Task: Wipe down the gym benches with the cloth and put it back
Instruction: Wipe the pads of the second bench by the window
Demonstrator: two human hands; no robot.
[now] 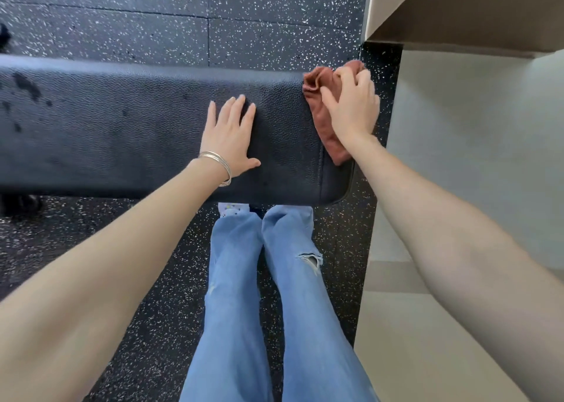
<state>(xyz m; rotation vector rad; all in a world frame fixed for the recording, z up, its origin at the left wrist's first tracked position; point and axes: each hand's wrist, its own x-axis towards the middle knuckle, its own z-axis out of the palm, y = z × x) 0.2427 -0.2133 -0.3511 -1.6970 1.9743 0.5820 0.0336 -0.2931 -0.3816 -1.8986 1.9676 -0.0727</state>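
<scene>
My right hand [351,108] grips cloth [320,118] at bench [122,127] end — unwiped length runs leftward past my flat, released left hand [229,136].

Bright, even daylight; wide-angle edge distortion

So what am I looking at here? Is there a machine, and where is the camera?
No machine: the grips here are a person's two bare hands. The single camera sits on their head, looking down, so you see arms, jeans and the speckled floor. A black padded gym bench runs across. The left hand rests flat on it, fingers straight. The right hand grips a bunched reddish-brown cloth at the bench's right end. Dark spots mark the bench's left part.
</scene>
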